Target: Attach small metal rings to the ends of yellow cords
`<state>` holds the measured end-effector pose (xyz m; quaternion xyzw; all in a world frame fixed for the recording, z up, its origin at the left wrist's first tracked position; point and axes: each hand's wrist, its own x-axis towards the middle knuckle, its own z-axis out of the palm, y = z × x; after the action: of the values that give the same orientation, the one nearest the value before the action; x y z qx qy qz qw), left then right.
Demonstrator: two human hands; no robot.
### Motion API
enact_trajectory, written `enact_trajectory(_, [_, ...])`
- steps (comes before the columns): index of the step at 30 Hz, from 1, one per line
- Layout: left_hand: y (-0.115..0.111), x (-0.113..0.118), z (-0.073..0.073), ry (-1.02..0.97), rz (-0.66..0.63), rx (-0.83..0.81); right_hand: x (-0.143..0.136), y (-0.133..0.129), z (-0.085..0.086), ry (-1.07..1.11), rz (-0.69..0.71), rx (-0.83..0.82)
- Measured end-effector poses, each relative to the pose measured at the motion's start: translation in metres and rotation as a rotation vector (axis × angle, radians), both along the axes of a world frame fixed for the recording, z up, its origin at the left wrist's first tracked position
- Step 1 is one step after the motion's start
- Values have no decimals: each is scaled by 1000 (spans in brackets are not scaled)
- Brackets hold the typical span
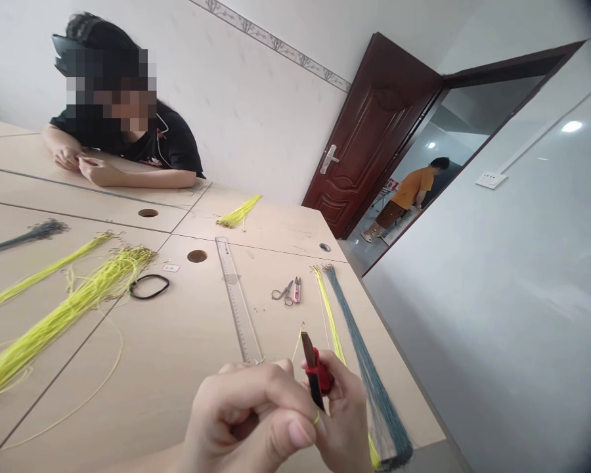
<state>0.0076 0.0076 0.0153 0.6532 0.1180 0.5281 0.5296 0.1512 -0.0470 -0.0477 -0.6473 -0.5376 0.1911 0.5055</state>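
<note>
Looking down from the head camera, I see the wooden table (177, 355) filling most of the view, with a second person (123, 131) leaning on its far side, both of their hands together on the top. Long yellow wire bundles (54, 315) lie across the left, and a yellow-and-grey wire bundle (359, 355) runs along the right edge. A clear ruler (236, 302) lies between them, a black loop (149, 287) to its left, small scissors (288, 291) to its right.

My own hands meet low in the middle, raised just above the table. My left hand (249, 420) is curled, thumb and forefinger pinched shut on a thin yellow wire (316, 418); its free end rises past the tool's tip. My right hand (342, 407) is clenched around a red-handled tool (315, 371), blade pointing up and away, its lower end touching the wire at my left fingertips.
</note>
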Motion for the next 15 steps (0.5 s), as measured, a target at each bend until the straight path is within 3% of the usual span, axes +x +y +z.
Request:
enact_trajectory(12, [0, 2, 6, -51, -149, -73, 2, 2, 5, 5, -83, -9])
enact_trajectory(15, [1, 2, 7, 44, -99, -25, 2, 2, 5, 13, -99, 1])
